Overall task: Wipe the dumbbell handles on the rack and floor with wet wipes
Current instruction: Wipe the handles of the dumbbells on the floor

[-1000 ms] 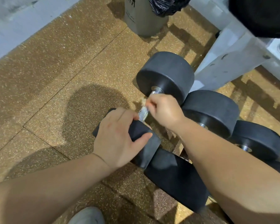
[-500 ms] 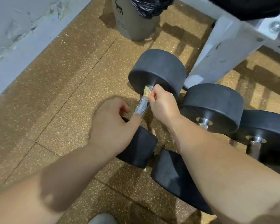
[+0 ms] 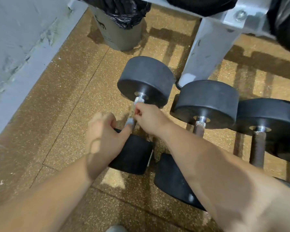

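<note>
A black dumbbell (image 3: 146, 77) lies on the speckled floor with its knurled metal handle (image 3: 139, 99) pointing toward me. My right hand (image 3: 149, 119) pinches a soiled, brownish wet wipe (image 3: 131, 111) against the handle's middle. On the dumbbell's near head (image 3: 134, 156) sits my left hand (image 3: 104, 136), fingers curled, the thumb touching the handle's near end. Two more dumbbells (image 3: 206, 101) (image 3: 271, 118) lie side by side to the right, their handles bare and dull.
A white rack leg (image 3: 201, 52) stands just behind the dumbbells, with black weights on the rack above. A grey bin with a black bag (image 3: 119, 30) is at the back. The grey wall (image 3: 15, 39) runs along the left. My shoe tip (image 3: 115, 229) shows at the bottom.
My right hand slid the wipe up the handle to the far head, then back a little. My left hand went from lying flat on the near head to curled, thumb on the handle.
</note>
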Demonstrator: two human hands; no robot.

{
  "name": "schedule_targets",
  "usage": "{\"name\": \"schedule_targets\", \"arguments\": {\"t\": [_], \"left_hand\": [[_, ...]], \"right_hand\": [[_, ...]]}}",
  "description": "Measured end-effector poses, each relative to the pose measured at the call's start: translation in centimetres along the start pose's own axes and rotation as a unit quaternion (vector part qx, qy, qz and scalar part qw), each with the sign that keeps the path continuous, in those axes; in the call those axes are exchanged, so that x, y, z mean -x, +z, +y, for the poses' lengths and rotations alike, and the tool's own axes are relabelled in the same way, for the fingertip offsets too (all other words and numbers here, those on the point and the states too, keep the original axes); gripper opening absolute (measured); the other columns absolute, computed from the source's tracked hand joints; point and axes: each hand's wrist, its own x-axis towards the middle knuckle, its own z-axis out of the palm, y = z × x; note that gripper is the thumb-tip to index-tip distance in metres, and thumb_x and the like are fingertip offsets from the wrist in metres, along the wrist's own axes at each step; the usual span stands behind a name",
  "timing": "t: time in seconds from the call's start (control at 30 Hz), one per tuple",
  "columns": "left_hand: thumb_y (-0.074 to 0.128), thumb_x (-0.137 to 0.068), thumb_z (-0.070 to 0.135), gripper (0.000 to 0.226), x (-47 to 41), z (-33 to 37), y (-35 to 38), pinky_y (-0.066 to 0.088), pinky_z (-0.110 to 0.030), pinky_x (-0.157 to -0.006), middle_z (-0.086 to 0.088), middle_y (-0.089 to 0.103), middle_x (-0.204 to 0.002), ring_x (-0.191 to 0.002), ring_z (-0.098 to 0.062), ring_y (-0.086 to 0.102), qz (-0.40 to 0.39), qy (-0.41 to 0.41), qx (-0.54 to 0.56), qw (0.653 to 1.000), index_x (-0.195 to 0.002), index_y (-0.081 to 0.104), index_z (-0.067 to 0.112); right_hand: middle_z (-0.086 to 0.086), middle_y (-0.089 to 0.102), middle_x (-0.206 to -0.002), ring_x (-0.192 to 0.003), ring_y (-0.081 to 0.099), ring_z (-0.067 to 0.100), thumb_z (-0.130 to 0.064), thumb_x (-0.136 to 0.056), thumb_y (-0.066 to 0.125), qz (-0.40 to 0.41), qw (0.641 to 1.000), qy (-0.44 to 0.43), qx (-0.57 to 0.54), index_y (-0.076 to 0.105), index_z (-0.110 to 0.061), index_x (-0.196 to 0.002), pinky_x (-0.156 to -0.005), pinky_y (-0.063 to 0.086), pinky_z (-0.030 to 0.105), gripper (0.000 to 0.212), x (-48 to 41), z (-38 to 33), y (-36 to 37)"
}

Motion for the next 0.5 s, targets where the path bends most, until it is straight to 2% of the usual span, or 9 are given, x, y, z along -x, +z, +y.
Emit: {"name": "schedule_targets", "arguments": {"t": [0.07,0.13,0.27,0.4,0.5], "left_hand": [[0.073,-0.075,0.042,0.045,-0.3,-0.3,-0.1,0.023,-0.032,-0.066,0.001,0.040,-0.075,-0.075,-0.020,0.038,0.002,0.010,0.001,1.000,-0.061,0.035,0.021],[0.078,-0.074,0.035,0.048,-0.4,-0.6,-0.1,0.021,-0.032,-0.065,0.001,0.040,-0.073,-0.073,-0.019,0.037,0.007,0.015,0.012,1.000,-0.061,0.034,0.021],[0.078,-0.073,0.031,0.043,-0.7,-1.0,-0.3,0.026,-0.035,-0.067,-0.004,0.043,-0.077,-0.076,-0.024,0.040,-0.005,-0.001,0.031,1.000,-0.064,0.038,0.016],[0.078,-0.076,0.025,0.042,-1.1,-1.6,-0.6,0.021,-0.035,-0.066,-0.006,0.043,-0.077,-0.076,-0.023,0.038,-0.010,-0.003,0.035,0.999,-0.065,0.039,0.013],[0.076,-0.078,0.025,0.042,-1.4,-2.0,-0.8,0.020,-0.033,-0.065,-0.008,0.045,-0.079,-0.076,-0.020,0.037,-0.009,-0.009,0.052,0.999,-0.066,0.038,0.014]], "right_hand": [[-0.005,0.055,-0.084,-0.079,0.052,0.020,-0.020,-0.094,0.062,-0.071,0.997,-0.027,-0.008,0.052,-0.026,-0.084,-0.064,0.040,0.032,0.016,1.1,0.1,1.1],[-0.002,0.058,-0.084,-0.082,0.056,0.025,-0.020,-0.092,0.066,-0.073,0.996,-0.056,-0.009,0.050,-0.027,-0.081,-0.072,0.047,0.038,0.020,1.0,0.6,1.4],[0.002,0.063,-0.089,-0.082,0.056,0.026,-0.024,-0.094,0.063,-0.056,0.990,-0.120,0.039,0.057,-0.017,-0.088,-0.067,0.041,0.038,0.011,0.1,1.1,0.8],[0.006,0.065,-0.097,-0.086,0.059,0.028,-0.024,-0.098,0.057,0.056,0.998,-0.042,-0.003,0.057,-0.015,-0.096,-0.071,0.046,0.039,0.009,-0.8,1.3,0.3],[0.007,0.065,-0.097,-0.086,0.060,0.029,-0.023,-0.100,0.053,0.065,0.998,-0.012,0.001,0.055,-0.017,-0.098,-0.072,0.050,0.041,0.007,-1.6,0.8,0.1]]}}
